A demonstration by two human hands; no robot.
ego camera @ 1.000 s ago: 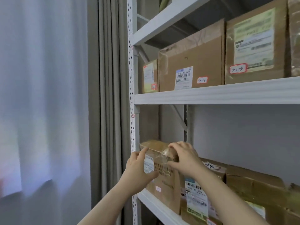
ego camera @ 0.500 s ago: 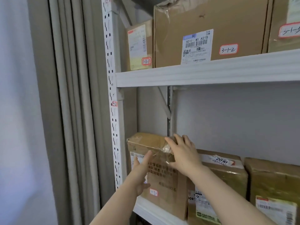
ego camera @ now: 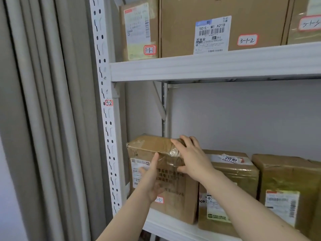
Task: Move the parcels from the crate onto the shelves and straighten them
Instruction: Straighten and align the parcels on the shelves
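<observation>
A taped brown cardboard parcel (ego camera: 175,200) stands at the left end of the lower white shelf (ego camera: 166,225), close to the perforated upright. My left hand (ego camera: 152,178) lies flat against its front face, fingers straight and pointing up. My right hand (ego camera: 191,159) grips its top right corner, fingers over the top and thumb on the front. Next to it stand a second parcel (ego camera: 232,173) marked 2010 and a third parcel (ego camera: 288,178) wrapped in tape. The crate is out of view.
The upper shelf (ego camera: 208,66) carries several labelled boxes, among them one tagged 3-1-1 (ego camera: 139,28) and one tagged 3-1-2 (ego camera: 222,26). A white perforated upright (ego camera: 106,101) and grey curtains (ego camera: 43,101) stand to the left. The wall shows behind the lower parcels.
The view has closed in on the shelf and dropped. My left hand has slid from the parcel's left edge onto its front face. My right hand stays on the top right corner.
</observation>
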